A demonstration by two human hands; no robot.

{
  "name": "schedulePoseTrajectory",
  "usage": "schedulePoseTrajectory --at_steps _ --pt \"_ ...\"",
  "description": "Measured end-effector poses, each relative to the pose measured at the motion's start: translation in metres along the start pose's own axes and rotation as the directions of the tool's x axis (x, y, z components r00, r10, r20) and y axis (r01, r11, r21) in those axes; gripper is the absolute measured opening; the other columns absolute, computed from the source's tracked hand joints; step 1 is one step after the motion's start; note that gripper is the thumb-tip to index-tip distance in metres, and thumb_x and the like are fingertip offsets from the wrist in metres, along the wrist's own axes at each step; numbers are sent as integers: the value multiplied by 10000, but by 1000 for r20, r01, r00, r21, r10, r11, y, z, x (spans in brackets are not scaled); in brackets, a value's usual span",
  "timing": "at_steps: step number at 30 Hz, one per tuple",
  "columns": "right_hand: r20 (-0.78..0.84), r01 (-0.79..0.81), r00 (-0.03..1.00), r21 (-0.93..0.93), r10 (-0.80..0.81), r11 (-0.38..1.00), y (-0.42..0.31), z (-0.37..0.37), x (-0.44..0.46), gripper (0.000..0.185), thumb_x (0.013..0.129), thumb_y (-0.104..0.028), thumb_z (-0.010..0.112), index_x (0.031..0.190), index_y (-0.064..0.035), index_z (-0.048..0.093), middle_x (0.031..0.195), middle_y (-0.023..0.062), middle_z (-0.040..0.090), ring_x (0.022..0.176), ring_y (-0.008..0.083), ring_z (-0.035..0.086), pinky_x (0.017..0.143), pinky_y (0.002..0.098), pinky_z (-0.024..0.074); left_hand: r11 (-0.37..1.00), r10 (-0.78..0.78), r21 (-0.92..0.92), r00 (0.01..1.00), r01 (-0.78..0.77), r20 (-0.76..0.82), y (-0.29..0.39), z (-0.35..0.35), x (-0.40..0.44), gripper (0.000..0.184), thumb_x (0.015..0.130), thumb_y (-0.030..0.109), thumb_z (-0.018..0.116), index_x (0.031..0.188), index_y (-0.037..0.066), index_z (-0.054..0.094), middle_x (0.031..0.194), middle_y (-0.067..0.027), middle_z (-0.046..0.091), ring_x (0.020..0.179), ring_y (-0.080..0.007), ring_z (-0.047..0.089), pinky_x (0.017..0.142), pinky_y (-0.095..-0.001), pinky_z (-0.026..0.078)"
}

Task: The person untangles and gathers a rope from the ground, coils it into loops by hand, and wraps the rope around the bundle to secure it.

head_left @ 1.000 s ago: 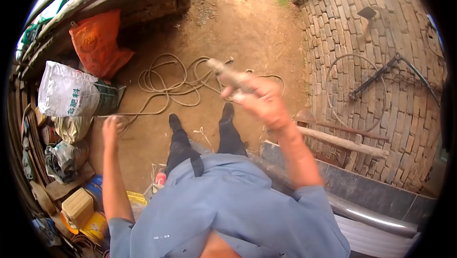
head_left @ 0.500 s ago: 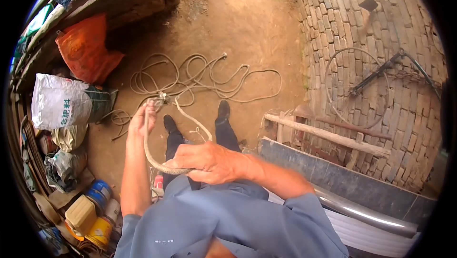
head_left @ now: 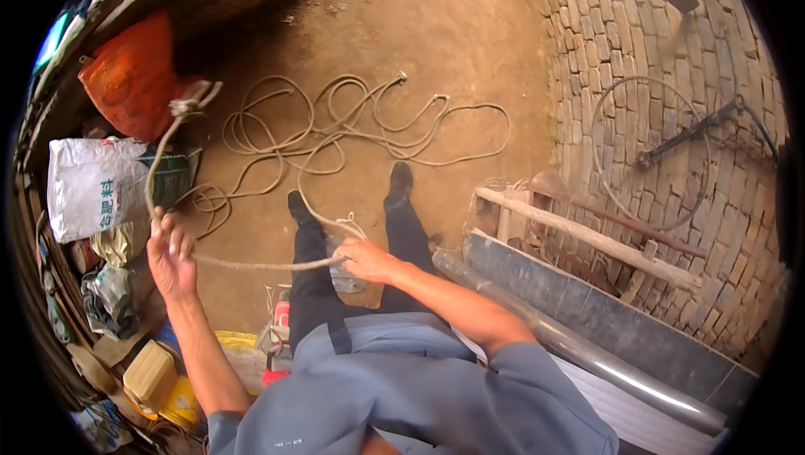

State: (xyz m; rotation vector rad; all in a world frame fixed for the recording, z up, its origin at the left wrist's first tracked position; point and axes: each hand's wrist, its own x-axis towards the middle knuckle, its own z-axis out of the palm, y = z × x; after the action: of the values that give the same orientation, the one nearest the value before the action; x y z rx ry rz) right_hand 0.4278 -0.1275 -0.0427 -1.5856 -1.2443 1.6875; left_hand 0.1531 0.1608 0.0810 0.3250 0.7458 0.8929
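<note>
A long beige rope (head_left: pixel 268 267) stretches between my two hands at waist height. My left hand (head_left: pixel 173 258), out to the left, is closed around it, and a knotted end (head_left: pixel 186 108) sticks up above that hand. My right hand (head_left: pixel 365 260) grips the rope in front of my thighs, with the fingers wrapped round it. From the right hand the rope runs down to loose, overlapping coils on the dirt ground (head_left: pixel 436 36) ahead of my shoes. A small frayed strand shows just above the right hand.
At left stand an orange sack (head_left: pixel 130 78), a white printed sack (head_left: pixel 92 187), plastic bags and a yellow jug (head_left: pixel 151 374). At right are a wooden frame (head_left: pixel 579 233), a dark slab (head_left: pixel 604 304), a shiny metal pipe (head_left: pixel 620 371) and a brick wall (head_left: pixel 587 36) with a hanging hoop.
My left hand has moved left and slightly down, lifting the knotted end off to the left. The right hand has shifted slightly forward, and the rope between the hands has straightened.
</note>
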Motion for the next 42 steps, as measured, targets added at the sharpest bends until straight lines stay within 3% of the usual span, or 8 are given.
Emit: schedulePoseTrajectory --at_steps 5,19,25,27,28,31,34,42 --pt "-56 -132 990 -60 129 989 76 33 31 236 858 -112 615 1052 -15 707 1096 203 625 1072 394 602 950 471 491 989 25 147 994 -10 -105 -19 5 1 359 1091 266 493 1389 65 492 912 7 466 564 -50 376 444 -198 325" --pt "-217 -324 930 -111 295 939 293 -70 204 311 802 -76 569 1085 -49 697 1173 226 627 1106 431 613 954 485 507 931 -33 343 962 129 -271 -154 -46 35 610 1057 272 565 1564 70 294 812 14 461 499 -39 411 403 -192 349" --pt "-500 -576 751 -177 431 798 371 -98 259 304 822 -62 577 1108 -25 674 1224 253 606 1137 452 592 941 524 508 900 -103 371 938 230 -332 -186 -82 33 506 974 282 699 1370 77 460 737 4 500 425 -74 415 345 -217 343" --pt "-553 -574 731 -183 400 798 393 -103 280 308 821 -52 582 1113 -19 673 1256 258 588 1150 453 581 953 522 503 897 -170 342 932 281 -319 -186 -94 30 490 978 281 694 1365 64 487 741 -15 517 462 -99 449 395 -241 382" --pt "-610 -571 705 -186 362 799 405 -104 289 312 819 -41 587 1118 -13 672 1289 263 570 1163 455 570 964 520 498 880 -350 185 861 437 -370 -181 -88 45 320 1015 386 593 1200 127 628 754 -82 620 563 -189 580 476 -339 521" --pt "-667 -545 703 -285 245 788 435 -109 312 315 827 -39 585 1127 -8 675 1343 248 535 1210 447 528 1008 502 470 892 -318 134 809 432 -494 -205 -70 69 178 1077 233 489 1072 139 640 611 -27 553 402 -109 452 352 -215 397" --pt "-712 -537 676 -299 190 789 465 -113 333 324 841 -43 571 1145 -18 680 1373 234 514 1238 431 499 1049 481 440 891 -316 114 781 439 -538 -216 -78 77 190 1079 223 479 1012 150 640 580 -28 519 381 -123 429 322 -225 352" --pt "-543 -673 699 -280 465 684 469 -141 343 328 828 -38 604 1145 9 672 1348 248 544 1244 438 524 1051 478 451 885 -171 208 706 417 -687 -218 -88 76 200 1091 258 452 1027 155 611 616 -21 538 405 -121 448 356 -235 375"
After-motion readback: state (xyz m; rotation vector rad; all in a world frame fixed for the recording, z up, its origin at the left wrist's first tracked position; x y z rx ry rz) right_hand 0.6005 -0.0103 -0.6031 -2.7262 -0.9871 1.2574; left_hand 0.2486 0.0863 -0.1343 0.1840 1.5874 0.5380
